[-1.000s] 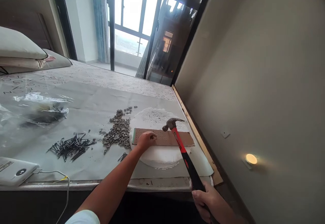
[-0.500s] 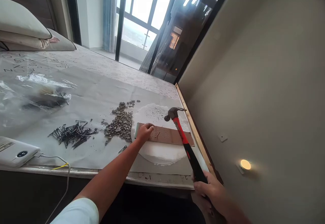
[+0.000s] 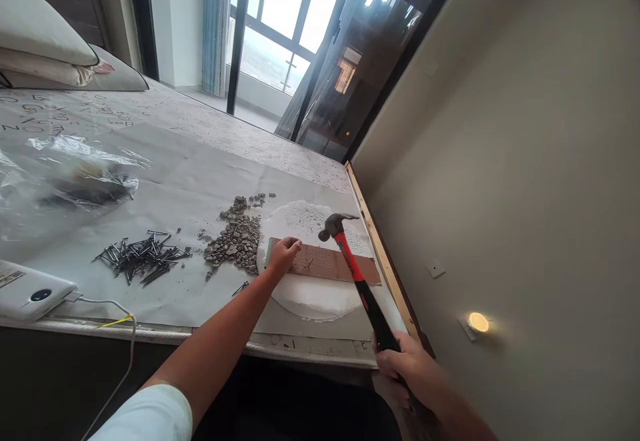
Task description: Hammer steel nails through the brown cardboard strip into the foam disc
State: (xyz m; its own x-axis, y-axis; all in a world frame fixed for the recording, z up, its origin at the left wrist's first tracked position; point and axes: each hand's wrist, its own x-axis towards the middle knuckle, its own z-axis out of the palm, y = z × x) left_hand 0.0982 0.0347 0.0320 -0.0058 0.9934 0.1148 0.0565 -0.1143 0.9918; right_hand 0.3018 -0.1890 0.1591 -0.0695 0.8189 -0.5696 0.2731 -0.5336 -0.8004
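I saw right hand closed round hammer, held up near board on white slab. Left hand at board's left end, fingers bunched; could not tell any hold.

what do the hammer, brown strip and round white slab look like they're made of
Hammer: dull dark-grey head, likely steel; red-and-black handle, probably plastic or rubber-coated.
Brown strip: perhaps hardboard or thick cardboard, going by its flat, matte face and small holes.
Round white slab: likely foam or plaster, from its matte, pitted top and ragged edge; which, the look leaves open.
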